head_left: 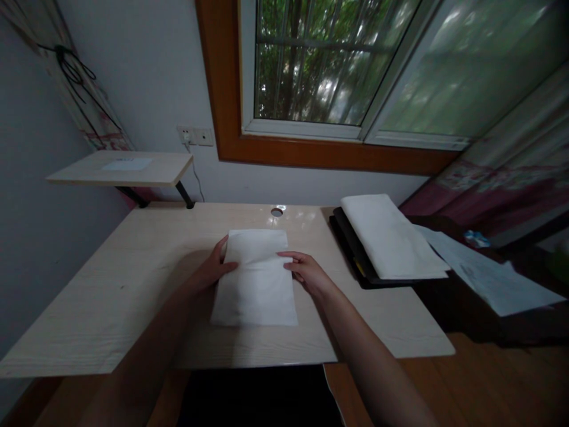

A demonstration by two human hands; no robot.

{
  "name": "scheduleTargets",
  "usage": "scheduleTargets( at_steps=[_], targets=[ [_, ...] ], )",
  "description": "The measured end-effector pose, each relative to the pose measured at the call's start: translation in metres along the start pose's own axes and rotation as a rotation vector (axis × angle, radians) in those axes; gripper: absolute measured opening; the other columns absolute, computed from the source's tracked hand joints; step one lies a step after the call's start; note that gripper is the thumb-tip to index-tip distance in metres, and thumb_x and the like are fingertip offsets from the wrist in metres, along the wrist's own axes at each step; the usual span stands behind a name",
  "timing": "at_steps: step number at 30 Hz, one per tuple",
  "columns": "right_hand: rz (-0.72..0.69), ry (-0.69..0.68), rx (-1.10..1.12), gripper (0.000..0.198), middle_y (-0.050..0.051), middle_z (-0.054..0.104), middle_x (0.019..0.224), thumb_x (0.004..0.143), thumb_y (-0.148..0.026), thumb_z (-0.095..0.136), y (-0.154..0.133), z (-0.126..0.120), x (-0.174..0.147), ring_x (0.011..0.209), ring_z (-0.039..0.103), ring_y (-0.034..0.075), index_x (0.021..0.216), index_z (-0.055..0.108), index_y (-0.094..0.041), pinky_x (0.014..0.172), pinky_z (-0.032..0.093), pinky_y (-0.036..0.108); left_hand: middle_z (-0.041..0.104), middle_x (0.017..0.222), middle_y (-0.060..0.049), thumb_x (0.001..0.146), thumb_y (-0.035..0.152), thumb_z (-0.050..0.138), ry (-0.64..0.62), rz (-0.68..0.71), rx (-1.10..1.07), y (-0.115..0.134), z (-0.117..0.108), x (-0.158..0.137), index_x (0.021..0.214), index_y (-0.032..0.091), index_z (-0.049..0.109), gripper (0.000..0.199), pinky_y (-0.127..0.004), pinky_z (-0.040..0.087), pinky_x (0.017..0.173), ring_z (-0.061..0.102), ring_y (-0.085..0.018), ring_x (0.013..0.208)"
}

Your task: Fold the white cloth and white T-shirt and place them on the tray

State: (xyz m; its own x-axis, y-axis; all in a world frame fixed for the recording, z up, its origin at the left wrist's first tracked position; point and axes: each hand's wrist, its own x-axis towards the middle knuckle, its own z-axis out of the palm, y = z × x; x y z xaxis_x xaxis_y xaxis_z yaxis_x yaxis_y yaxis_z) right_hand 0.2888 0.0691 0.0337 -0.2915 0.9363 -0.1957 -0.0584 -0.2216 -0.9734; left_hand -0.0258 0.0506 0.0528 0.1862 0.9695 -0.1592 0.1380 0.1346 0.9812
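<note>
**Both hands on a white sheet, mid-desk**

Nearest: two bare forearms enter from the lower edge and converge on a white folded sheet (255,279) lying flat on the pale wooden desk (111,296). The sheet's near edge sits a little back from the desk's front edge, with a strip of bare wood between.

Left hand (212,268): rests at the sheet's left edge, fingers loosely curled, thumb laid over onto the paper. Whether it pinches the edge or only presses on it cannot be told.

Right hand (306,271): at the sheet's right edge, fingers partly extended and pointing inward, tips touching the paper near its upper right side. Not closed around anything.

Open room: left of the left hand, bare desk runs out to the desk's left edge. Right of the right hand, a shorter stretch of bare wood ends at the desk's right edge.

Further right and beyond the right hand: a dark tray (355,255) carrying a stack of white paper (389,237), with loose sheets (484,273) past it.

Beyond the sheet's far edge: a cable hole (276,212) near the desk's back edge. Further left, a raised shelf (124,167) on dark brackets; above, a wall socket (195,136) and the window (329,65).
</note>
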Motion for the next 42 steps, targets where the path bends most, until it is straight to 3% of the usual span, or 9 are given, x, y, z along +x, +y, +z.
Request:
scheduleTargets(
  at_steps=[8, 12, 17, 22, 26, 32, 35, 38, 42],
  targets=[
    [0.015, 0.011, 0.144, 0.055, -0.009, 0.040, 0.045, 0.069, -0.034, 0.084, -0.012, -0.002, -0.002, 0.042, 0.026, 0.004, 0.118, 0.076, -0.011, 0.045, 0.011, 0.023, 0.069, 0.128, -0.013, 0.080, 0.038, 0.081, 0.100, 0.002, -0.194, 0.013, 0.003, 0.001, 0.159, 0.027, 0.031, 0.094, -0.033, 0.059, 0.077, 0.071, -0.025, 0.098],
    [-0.022, 0.069, 0.169, 0.057, -0.002, 0.057, 0.054, 0.071, -0.039, 0.083, -0.036, 0.004, 0.005, 0.046, 0.041, 0.007, 0.120, 0.075, -0.012, 0.044, 0.020, 0.021, 0.074, 0.105, -0.009, 0.078, 0.035, 0.082, 0.118, 0.063, -0.230, 0.030, -0.002, 0.015, 0.157, 0.022, 0.036, 0.092, -0.029, 0.057, 0.071, 0.071, -0.021, 0.082],
    [-0.264, 0.122, 0.137, 0.048, 0.007, 0.075, 0.083, 0.076, -0.042, 0.080, -0.081, 0.010, 0.018, 0.073, 0.064, 0.015, 0.117, 0.077, -0.016, 0.063, 0.046, 0.025, 0.075, 0.101, -0.008, 0.079, 0.036, 0.081, 0.114, 0.326, -0.184, 0.073, -0.014, 0.034, 0.161, 0.017, 0.024, 0.102, -0.031, 0.056, 0.083, 0.071, -0.019, 0.085],
    [-0.543, 0.083, -0.070, 0.030, 0.005, 0.075, 0.103, 0.084, -0.042, 0.075, -0.098, 0.005, 0.015, 0.100, 0.065, 0.020, 0.109, 0.081, -0.026, 0.089, 0.048, 0.033, 0.074, 0.112, -0.010, 0.081, 0.037, 0.079, 0.222, 0.549, 0.057, 0.082, -0.027, 0.036, 0.165, 0.019, 0.010, 0.110, -0.036, 0.053, 0.098, 0.070, -0.021, 0.100],
    [-0.472, -0.034, -0.338, 0.030, 0.006, 0.074, 0.107, 0.089, -0.048, 0.070, -0.069, -0.009, 0.008, 0.103, 0.064, 0.022, 0.105, 0.083, -0.025, 0.096, 0.047, 0.037, 0.072, 0.121, -0.015, 0.080, 0.037, 0.077, 0.229, 0.436, 0.318, 0.046, -0.031, 0.019, 0.163, 0.016, 0.021, 0.103, -0.042, 0.049, 0.107, 0.067, -0.029, 0.118],
    [-0.368, -0.189, -0.579, 0.033, 0.007, 0.074, 0.089, 0.089, -0.053, 0.070, -0.019, -0.022, -0.008, 0.089, 0.063, 0.024, 0.096, 0.083, -0.024, 0.087, 0.048, 0.038, 0.075, 0.112, -0.013, 0.076, 0.042, 0.081, -0.105, 0.090, 0.230, -0.006, -0.032, -0.016, 0.165, 0.021, 0.017, 0.111, -0.042, 0.055, 0.091, 0.072, -0.029, 0.104],
    [-0.278, -0.212, -0.538, 0.036, 0.006, 0.071, 0.088, 0.088, -0.054, 0.071, -0.015, -0.025, -0.019, 0.083, 0.061, 0.021, 0.100, 0.082, -0.023, 0.076, 0.047, 0.033, 0.076, 0.099, -0.009, 0.077, 0.041, 0.081, -0.148, 0.054, 0.205, -0.009, -0.034, -0.028, 0.164, 0.022, 0.020, 0.108, -0.036, 0.054, 0.081, 0.072, -0.026, 0.091],
    [-0.157, -0.253, -0.489, 0.044, -0.001, 0.061, 0.069, 0.087, -0.054, 0.073, -0.017, -0.028, -0.027, 0.063, 0.051, 0.014, 0.118, 0.077, -0.023, 0.061, 0.039, 0.026, 0.071, 0.077, -0.001, 0.078, 0.042, 0.079, -0.205, -0.013, 0.226, -0.002, -0.034, -0.038, 0.164, 0.023, 0.023, 0.105, -0.028, 0.048, 0.065, 0.067, -0.021, 0.070],
    [-0.044, -0.280, -0.384, 0.073, -0.010, 0.044, 0.055, 0.090, -0.053, 0.070, -0.016, -0.027, -0.029, 0.047, 0.037, 0.009, 0.153, 0.048, -0.023, 0.048, 0.026, 0.021, 0.062, 0.062, 0.003, 0.082, 0.049, 0.075, -0.219, -0.126, 0.242, 0.008, -0.029, -0.045, 0.165, 0.020, 0.019, 0.104, -0.024, 0.038, 0.051, 0.057, -0.016, 0.052]
  ],
)
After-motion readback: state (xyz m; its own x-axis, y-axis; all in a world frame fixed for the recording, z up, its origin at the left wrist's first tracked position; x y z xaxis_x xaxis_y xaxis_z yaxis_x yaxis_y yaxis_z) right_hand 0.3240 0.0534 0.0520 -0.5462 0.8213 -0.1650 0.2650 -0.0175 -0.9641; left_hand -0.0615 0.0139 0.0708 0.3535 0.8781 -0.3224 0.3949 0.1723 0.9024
